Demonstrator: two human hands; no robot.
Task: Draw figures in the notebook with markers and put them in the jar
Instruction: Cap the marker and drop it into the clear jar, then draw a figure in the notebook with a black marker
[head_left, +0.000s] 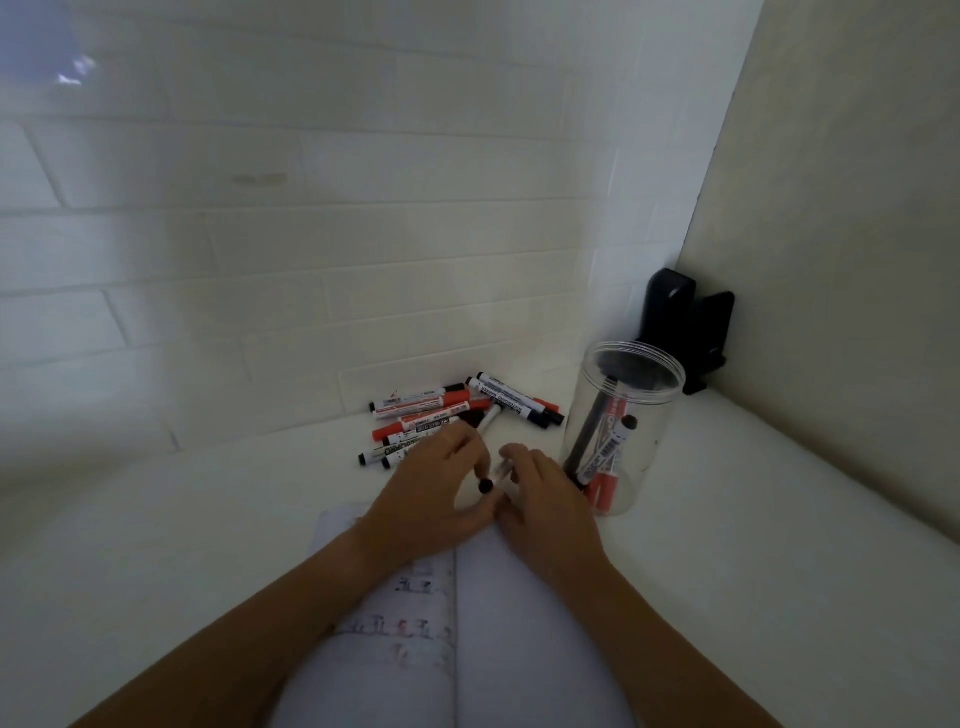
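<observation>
Both your hands, left hand (431, 499) and right hand (540, 499), pinch one marker (493, 475), probably uncapping; pull straight, over the notebook (519, 623).

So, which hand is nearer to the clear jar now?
Right. The right hand lies just beside the jar, on its left side, almost at its base. The left hand is farther left, beyond the marker held between both hands.
</observation>
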